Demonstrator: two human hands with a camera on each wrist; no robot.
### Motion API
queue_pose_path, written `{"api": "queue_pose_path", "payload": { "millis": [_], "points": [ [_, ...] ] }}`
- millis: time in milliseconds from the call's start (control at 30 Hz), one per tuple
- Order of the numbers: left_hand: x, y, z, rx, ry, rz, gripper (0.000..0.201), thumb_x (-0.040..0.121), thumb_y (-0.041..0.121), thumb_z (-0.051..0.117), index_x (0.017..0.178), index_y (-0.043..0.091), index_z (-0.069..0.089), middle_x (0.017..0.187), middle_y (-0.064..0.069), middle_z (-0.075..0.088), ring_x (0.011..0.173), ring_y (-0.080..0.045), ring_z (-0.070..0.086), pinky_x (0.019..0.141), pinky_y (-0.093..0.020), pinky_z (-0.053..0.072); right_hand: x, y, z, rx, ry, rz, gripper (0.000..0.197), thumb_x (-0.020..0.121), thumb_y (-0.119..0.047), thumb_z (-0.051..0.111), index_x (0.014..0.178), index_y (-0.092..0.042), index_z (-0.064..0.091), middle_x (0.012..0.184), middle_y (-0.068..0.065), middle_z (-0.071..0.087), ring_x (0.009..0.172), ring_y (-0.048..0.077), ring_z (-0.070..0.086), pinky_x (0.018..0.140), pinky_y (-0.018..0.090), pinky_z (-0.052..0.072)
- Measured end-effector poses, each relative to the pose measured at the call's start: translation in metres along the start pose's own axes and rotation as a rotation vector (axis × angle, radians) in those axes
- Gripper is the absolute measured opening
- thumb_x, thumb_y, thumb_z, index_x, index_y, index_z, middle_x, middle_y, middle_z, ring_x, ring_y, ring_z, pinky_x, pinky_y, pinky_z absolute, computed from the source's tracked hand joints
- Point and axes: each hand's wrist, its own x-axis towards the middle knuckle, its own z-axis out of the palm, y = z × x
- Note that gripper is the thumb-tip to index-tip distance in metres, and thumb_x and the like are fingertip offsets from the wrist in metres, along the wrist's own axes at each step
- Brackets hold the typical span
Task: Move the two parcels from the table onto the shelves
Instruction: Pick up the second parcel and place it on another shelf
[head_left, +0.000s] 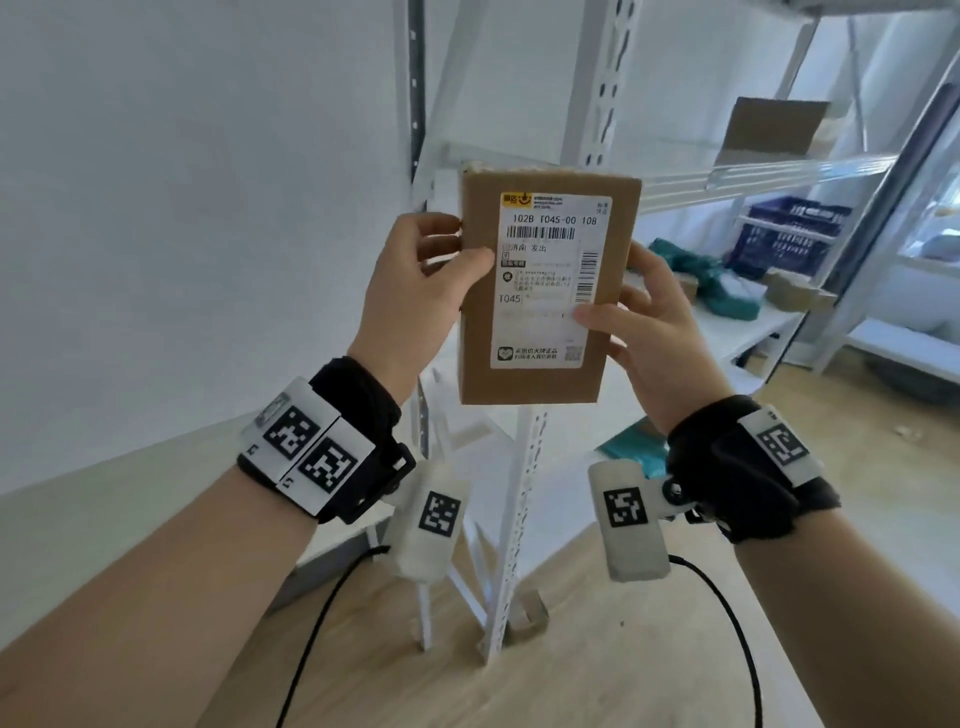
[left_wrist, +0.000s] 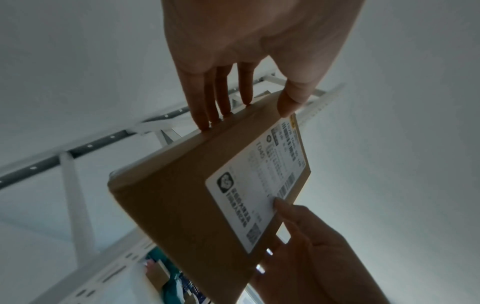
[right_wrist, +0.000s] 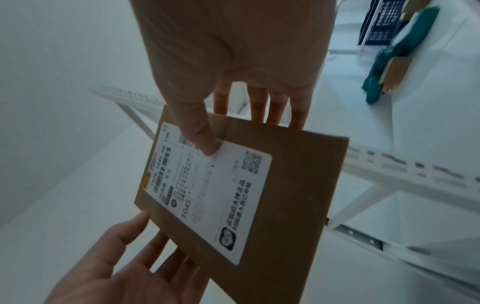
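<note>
Head: blue crate (head_left: 792, 234) beyond parcel (head_left: 545, 291)

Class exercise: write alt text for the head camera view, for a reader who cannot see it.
Two hands, left hand and right hand, hold a brown cardboard parcel upright by its side edges, shipping label facing the camera. Behind stands a white metal shelf unit bearing green bags and a blue crate.

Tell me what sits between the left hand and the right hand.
The cardboard parcel, label facing the camera: left hand grips one side edge, right hand the other, clearest in the head view.
</note>
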Motion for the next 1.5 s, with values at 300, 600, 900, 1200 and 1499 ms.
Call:
{"api": "queue_pose_path", "payload": {
  "millis": [300,600,900,1200,1499],
  "points": [
    [0.015,0.026,0.115,-0.101,-0.115,0.168,0.022,0.083,0.013,0.062,0.101,0.023,0.053,0.116,-0.005,0.069,0.107,-0.019,0.068,0.086,-0.029,0.058,0.017,-0.038,-0.091,0.038,0.065,-0.113,0.084,0.079,0.013,0.059,0.148,-0.027,0.034,0.127,0.012,0.063,0.113,0.028,0.065,0.087,0.047,0.057],
    [0.092,0.02,0.234,-0.216,-0.144,0.319,0.036,0.08,0.013,0.059,0.115,0.019,0.054,0.122,-0.003,0.068,0.111,-0.017,0.067,0.091,-0.034,0.057,0.1,-0.069,-0.192,-0.096,0.073,-0.215,0.091,0.077,0.016,0.057,0.15,-0.031,0.031,0.13,0.007,0.06,0.112,0.025,0.064,0.085,0.049,0.058],
    [0.199,0.037,0.316,-0.341,-0.066,0.477,0.053,0.08,0.009,0.052,0.133,0.007,0.052,0.128,-0.007,0.066,0.12,-0.02,0.062,0.097,-0.036,0.053,0.236,-0.115,-0.263,-0.206,-0.076,-0.339,0.084,0.082,0.013,0.053,0.151,-0.029,0.03,0.13,0.016,0.059,0.112,0.025,0.065,0.074,0.031,0.059],
    [0.252,0.034,0.35,-0.325,0.09,0.545,0.038,0.075,0.004,0.053,0.113,0.012,0.057,0.124,-0.013,0.063,0.12,-0.026,0.06,0.102,-0.04,0.049,0.324,-0.12,-0.291,-0.154,-0.219,-0.348,0.064,0.092,0.002,0.049,0.147,-0.029,0.037,0.106,0.001,0.072,0.092,0.011,0.073,0.068,0.023,0.057],
    [0.272,0.038,0.388,-0.089,0.209,0.534,0.055,0.075,0.003,0.052,0.13,0.0,0.057,0.12,-0.009,0.068,0.106,-0.012,0.063,0.097,-0.026,0.05,0.4,-0.116,-0.321,-0.16,-0.421,-0.24,0.052,0.097,-0.01,0.046,0.14,-0.038,0.044,0.109,-0.013,0.072,0.075,0.003,0.07,0.07,0.028,0.054]
  ]
}}
